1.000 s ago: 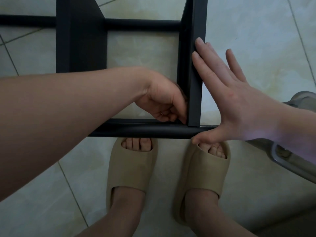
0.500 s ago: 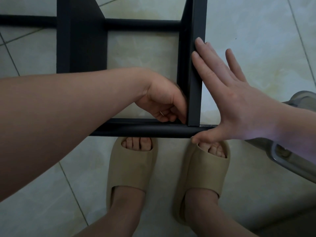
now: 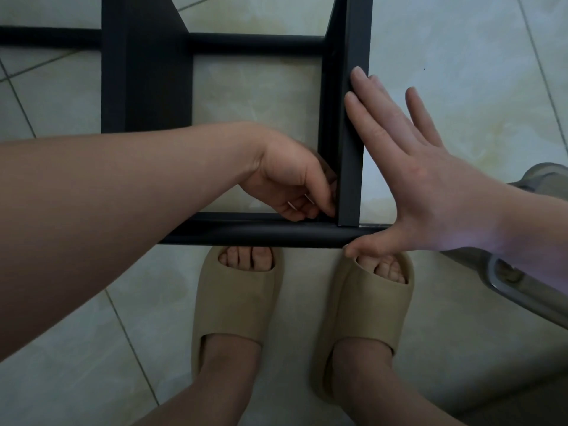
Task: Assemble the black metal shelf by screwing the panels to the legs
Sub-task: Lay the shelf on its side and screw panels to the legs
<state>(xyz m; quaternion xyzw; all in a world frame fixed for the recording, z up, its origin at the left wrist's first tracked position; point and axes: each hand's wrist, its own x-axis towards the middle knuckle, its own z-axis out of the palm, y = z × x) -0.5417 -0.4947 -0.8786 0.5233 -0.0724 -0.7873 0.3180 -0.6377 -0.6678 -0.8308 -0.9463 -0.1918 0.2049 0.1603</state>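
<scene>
The black shelf (image 3: 350, 124) lay on its side on the tiled floor (image 3: 461, 72), just in front of the person's feet. 2 flat panels ran away from the camera: a wide one (image 3: 144, 75) on the left and a narrower one on the right. A round leg (image 3: 261, 235) crossed them at the near end and another leg (image 3: 255, 44) crossed at the far end. The right panel met the near leg at a square corner.

The left hand (image 3: 292, 182) reached across into that inner corner. Its fingers (image 3: 330, 207) were curled, with the tips pressed where the panel met the leg. They perhaps pinched something small there, but the hand hid it, so I could not tell whether it gripped anything.

The right hand (image 3: 430, 186) was flat and spread, holding nothing. Its straight fingers lay against the outer face of the right panel, and its thumb touched the near leg from below.

Under the near leg stood 2 feet in beige sandals (image 3: 236, 302), toes close to the leg. At the right edge lay a grey object with a metal rim (image 3: 522, 287), partly covered by the right wrist.
</scene>
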